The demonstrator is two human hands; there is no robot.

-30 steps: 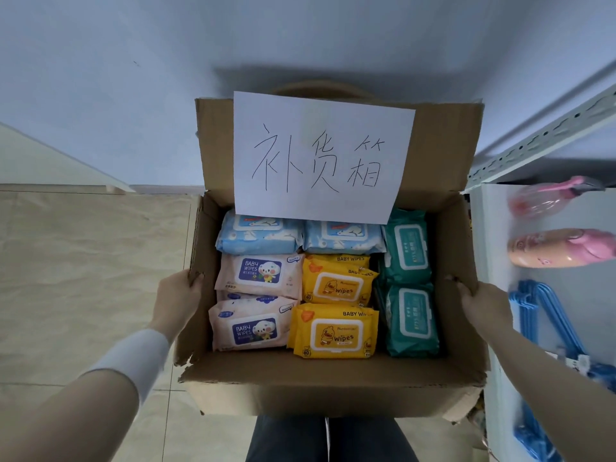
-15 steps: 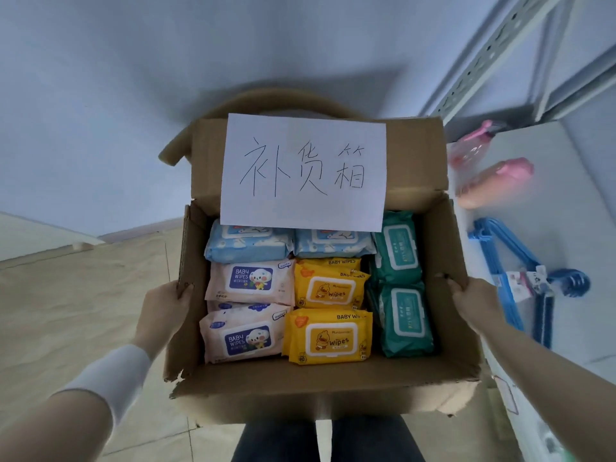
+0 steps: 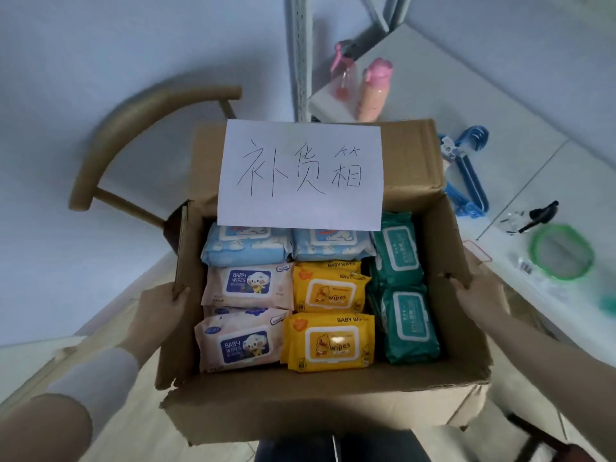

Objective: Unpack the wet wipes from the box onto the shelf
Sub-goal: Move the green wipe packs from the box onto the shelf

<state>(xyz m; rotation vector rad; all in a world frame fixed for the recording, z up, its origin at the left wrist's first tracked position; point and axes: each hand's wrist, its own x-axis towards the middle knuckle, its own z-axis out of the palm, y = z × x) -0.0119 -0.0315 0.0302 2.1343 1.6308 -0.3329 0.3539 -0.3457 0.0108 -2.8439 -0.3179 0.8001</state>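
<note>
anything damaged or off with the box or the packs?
The cardboard box is worn: its near-left corner is torn and ragged, and the left wall is creased where the left hand grips it. The wipe packs lie in tidy rows, none burst or spilled.

Plain pale bluish wall (image 3: 100,61) all around, beige tiled floor (image 3: 110,328) below — a curved-back wooden chair (image 3: 133,108) sits at the wall, light's pretty dim and flat.
</note>
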